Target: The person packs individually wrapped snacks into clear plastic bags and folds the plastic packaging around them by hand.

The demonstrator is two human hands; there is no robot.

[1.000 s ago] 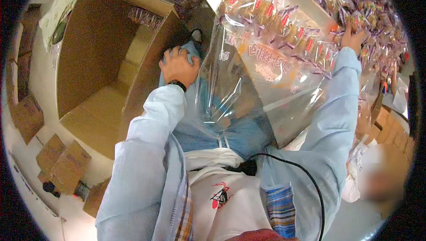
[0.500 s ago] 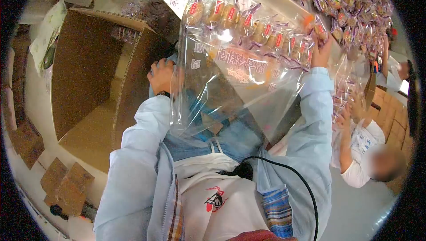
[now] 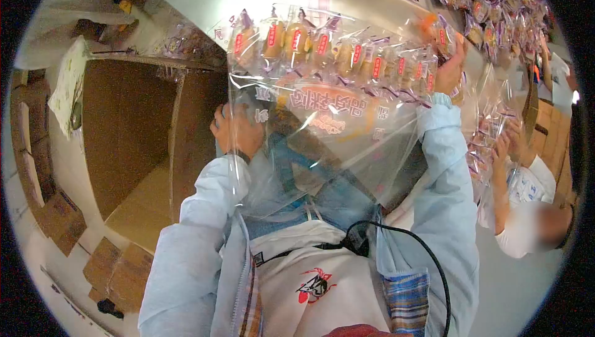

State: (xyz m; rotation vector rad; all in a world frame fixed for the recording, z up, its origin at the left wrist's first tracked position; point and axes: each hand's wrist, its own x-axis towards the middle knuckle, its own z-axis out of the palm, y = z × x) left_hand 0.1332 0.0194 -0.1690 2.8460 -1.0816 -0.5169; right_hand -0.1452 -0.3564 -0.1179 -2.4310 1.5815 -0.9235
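A large clear plastic bag (image 3: 372, 132) with red and yellow printing spreads over my lap. Along its far part runs a row of individually wrapped pastries (image 3: 322, 45) with red labels and purple-edged wrappers. At the row's right end, my right hand (image 3: 451, 71) is closed on the bag's edge, beside the last wrapped pastry (image 3: 441, 36). My left hand (image 3: 238, 129) is by the bag's left edge, partly seen through the film. Its fingers are bent but apart, near my denim-covered leg, and nothing shows in them.
An open cardboard box (image 3: 127, 132) stands at my left, with flattened cartons (image 3: 121, 269) nearby. Many wrapped pastries (image 3: 477, 8) are heaped on the metal table (image 3: 204, 2). A co-worker in a white shirt (image 3: 530, 182) handles packets at the right. A black cable (image 3: 427, 256) crosses my jacket.
The view has shifted, and the bag's pastry end lies farther left and slightly nearer. My left hand now lies more behind the film. My right hand keeps its place at the row's right end.
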